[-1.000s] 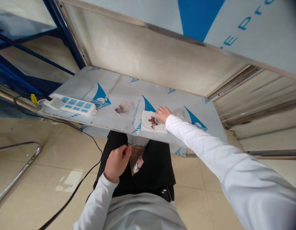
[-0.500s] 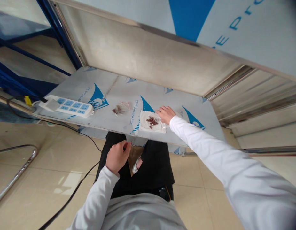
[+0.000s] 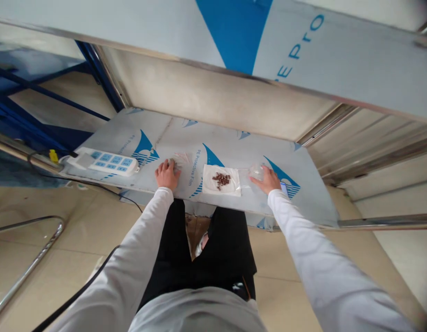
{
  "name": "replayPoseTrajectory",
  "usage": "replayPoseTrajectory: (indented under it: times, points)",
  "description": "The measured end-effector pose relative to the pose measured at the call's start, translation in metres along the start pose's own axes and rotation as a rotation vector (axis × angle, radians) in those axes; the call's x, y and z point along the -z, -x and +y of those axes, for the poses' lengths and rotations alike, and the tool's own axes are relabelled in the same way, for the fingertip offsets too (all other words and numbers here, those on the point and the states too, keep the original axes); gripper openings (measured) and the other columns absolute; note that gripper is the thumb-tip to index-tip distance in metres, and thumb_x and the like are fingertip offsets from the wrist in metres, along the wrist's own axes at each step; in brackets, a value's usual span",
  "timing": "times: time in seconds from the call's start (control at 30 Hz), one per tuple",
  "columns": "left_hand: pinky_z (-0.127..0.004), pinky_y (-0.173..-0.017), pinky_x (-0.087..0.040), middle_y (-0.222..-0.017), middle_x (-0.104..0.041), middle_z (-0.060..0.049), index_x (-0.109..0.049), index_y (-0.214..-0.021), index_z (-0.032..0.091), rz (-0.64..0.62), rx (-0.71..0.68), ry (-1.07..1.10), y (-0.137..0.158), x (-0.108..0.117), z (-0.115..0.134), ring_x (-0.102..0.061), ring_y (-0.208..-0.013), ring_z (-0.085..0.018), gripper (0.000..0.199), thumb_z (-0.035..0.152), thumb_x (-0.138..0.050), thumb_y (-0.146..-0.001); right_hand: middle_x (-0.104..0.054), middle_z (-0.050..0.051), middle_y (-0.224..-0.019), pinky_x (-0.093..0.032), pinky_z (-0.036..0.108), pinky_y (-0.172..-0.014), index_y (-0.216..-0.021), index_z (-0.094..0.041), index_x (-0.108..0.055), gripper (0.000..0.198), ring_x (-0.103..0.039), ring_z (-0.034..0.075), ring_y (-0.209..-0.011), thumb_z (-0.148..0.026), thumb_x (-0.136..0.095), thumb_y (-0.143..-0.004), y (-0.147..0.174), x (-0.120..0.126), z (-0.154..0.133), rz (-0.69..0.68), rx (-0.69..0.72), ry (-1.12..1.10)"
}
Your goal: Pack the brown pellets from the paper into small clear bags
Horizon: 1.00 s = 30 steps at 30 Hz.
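My left hand (image 3: 167,175) lies over the near left part of a small clear plastic bag (image 3: 181,159) holding pinkish stick-like pieces. Its fingers are apart and touch the bag, hiding the brown bits there. To the right, my right hand (image 3: 266,180) has thumb and fingers around a clear, crumpled plastic piece (image 3: 257,171), whose exact kind I cannot make out. Between the hands, a white square sheet (image 3: 208,186) carries a heap of small brown capsule-like pieces (image 3: 222,180). A clear film seems to stretch from the sheet's right edge towards my right hand.
A white power strip (image 3: 108,163) with blue sockets lies on the left of the film-covered metal shelf (image 3: 158,133). A phone-like object (image 3: 284,188) shows beside my right wrist. An upper shelf (image 3: 130,32) overhangs the back. A black cable (image 3: 92,275) runs at lower left.
My left hand has risen from over my lap to the small clear bag. My right hand has moved right, away from the white sheet, with clear plastic at its fingers.
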<state>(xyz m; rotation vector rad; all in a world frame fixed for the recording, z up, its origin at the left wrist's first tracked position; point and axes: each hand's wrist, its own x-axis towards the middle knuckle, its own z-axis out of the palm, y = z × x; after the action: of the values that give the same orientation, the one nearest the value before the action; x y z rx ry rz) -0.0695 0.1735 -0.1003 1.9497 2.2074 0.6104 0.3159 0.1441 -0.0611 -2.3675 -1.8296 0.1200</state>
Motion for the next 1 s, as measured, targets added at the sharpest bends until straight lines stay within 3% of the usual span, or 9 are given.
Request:
replayPoseTrajectory:
  times: [0.13, 0.33, 0.47, 0.73, 1.0]
  points:
    - [-0.051, -0.102, -0.025, -0.135, -0.056, -0.013, -0.064, -0.117, 0.020, 0.004, -0.031, -0.061, -0.006, -0.002, -0.004, -0.042, -0.124, -0.033, 0.033, 0.031, -0.051, -0.089, -0.051, 0.026, -0.130, -0.041, 0.048, -0.094, -0.138, -0.007, -0.036, 0.085, -0.049, 0.039, -0.120, -0.055, -0.064, -0.074, 0.007, -0.013, -0.001, 0.080, 0.007, -0.060]
    - [-0.049, -0.101, -0.021, -0.134, -0.058, -0.010, -0.066, -0.116, 0.023, 0.027, -0.065, -0.105, -0.002, 0.003, -0.005, -0.045, -0.120, -0.031, 0.036, 0.030, -0.040, -0.092, -0.047, 0.026, -0.134, -0.038, 0.048, -0.098, -0.141, -0.007, -0.030, 0.092, -0.046, 0.038, -0.122, -0.060, -0.062, -0.073, 0.015, -0.023, 0.000, 0.211, 0.095, -0.150]
    - [-0.049, -0.099, -0.022, -0.123, -0.066, -0.010, -0.070, -0.108, 0.024, 0.010, -0.092, -0.111, 0.000, 0.004, -0.006, -0.050, -0.112, -0.032, 0.031, 0.030, -0.046, -0.089, -0.048, 0.023, -0.133, -0.039, 0.047, -0.099, -0.140, -0.010, -0.031, 0.087, -0.047, 0.036, -0.121, -0.061, -0.059, -0.075, 0.023, -0.034, 0.001, 0.182, 0.091, -0.146]
    - [-0.045, -0.092, -0.026, -0.111, -0.071, -0.009, -0.073, -0.102, 0.024, -0.018, -0.116, -0.098, 0.002, 0.009, -0.009, -0.054, -0.104, -0.030, 0.028, 0.036, -0.052, -0.087, -0.046, 0.026, -0.133, -0.038, 0.048, -0.100, -0.136, -0.008, -0.035, 0.076, -0.044, 0.035, -0.123, -0.054, -0.058, -0.080, 0.036, -0.052, 0.002, 0.267, 0.135, -0.131]
    - [-0.044, -0.089, -0.029, -0.112, -0.071, -0.008, -0.073, -0.097, 0.024, 0.033, -0.090, -0.042, 0.008, 0.012, -0.004, -0.056, -0.100, -0.029, 0.028, 0.037, -0.051, -0.087, -0.046, 0.027, -0.132, -0.037, 0.050, -0.097, -0.134, -0.008, -0.036, 0.063, -0.044, 0.034, -0.122, -0.047, -0.048, -0.087, 0.021, -0.066, 0.006, 0.303, 0.023, -0.081]
